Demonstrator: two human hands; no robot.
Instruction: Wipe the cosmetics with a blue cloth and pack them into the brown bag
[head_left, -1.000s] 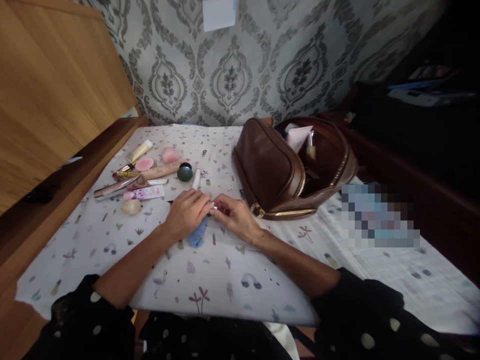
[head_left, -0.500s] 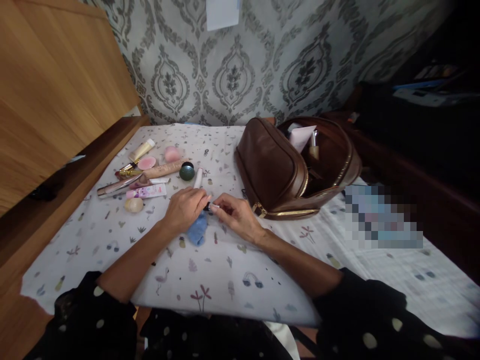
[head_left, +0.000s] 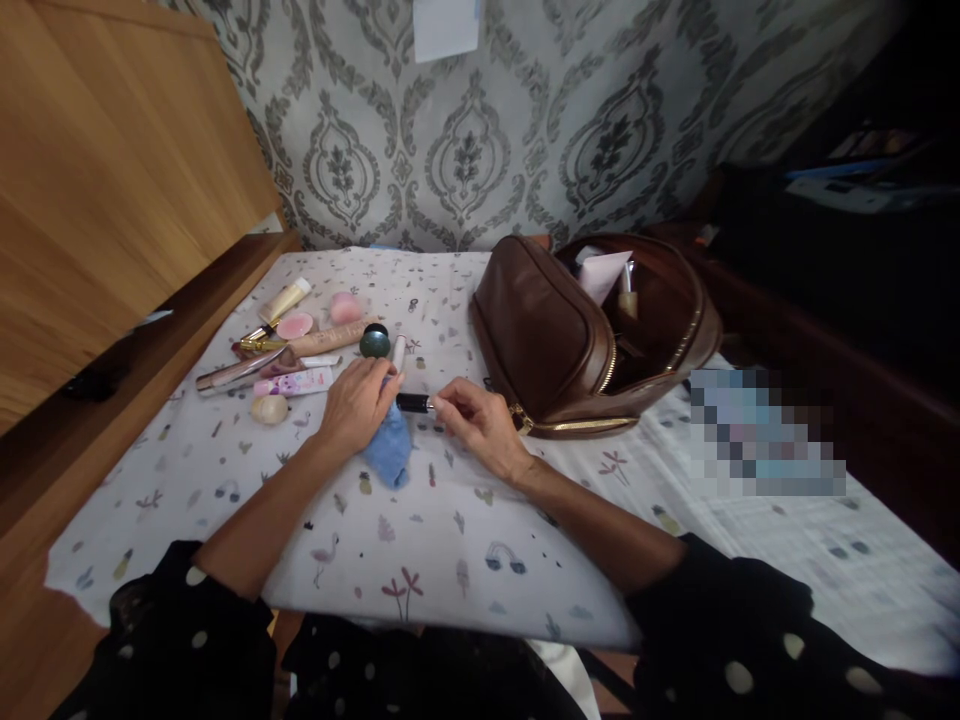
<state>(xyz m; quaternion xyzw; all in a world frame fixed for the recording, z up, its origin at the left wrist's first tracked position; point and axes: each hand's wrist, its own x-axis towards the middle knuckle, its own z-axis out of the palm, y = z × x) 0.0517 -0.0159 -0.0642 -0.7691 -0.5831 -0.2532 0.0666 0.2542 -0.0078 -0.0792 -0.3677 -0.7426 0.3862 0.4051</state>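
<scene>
My left hand (head_left: pixel 358 402) is closed around a blue cloth (head_left: pixel 388 450), whose loose end hangs down below the fingers. My right hand (head_left: pixel 480 425) pinches the silvery right end of a slim black cosmetic tube (head_left: pixel 414 402). The tube lies level between the hands, its left end against the cloth by my left fingers. Just beyond my left hand are a dark green round lid (head_left: pixel 374 341) and a slim white tube (head_left: pixel 400 352). A white and purple cream tube (head_left: pixel 294 383) rests left of that hand.
More cosmetics lie at the left: a beige tube (head_left: pixel 330 340), a pink sponge (head_left: pixel 345 307) and a small round pot (head_left: pixel 268 409). An unzipped brown leather bag (head_left: pixel 536 325) with items inside stands at the right. A blurred-out object (head_left: pixel 765 435) lies beyond it.
My hands have moved apart, the left one leftward with the cloth and the right one slightly rightward. More of the black tube shows between them.
</scene>
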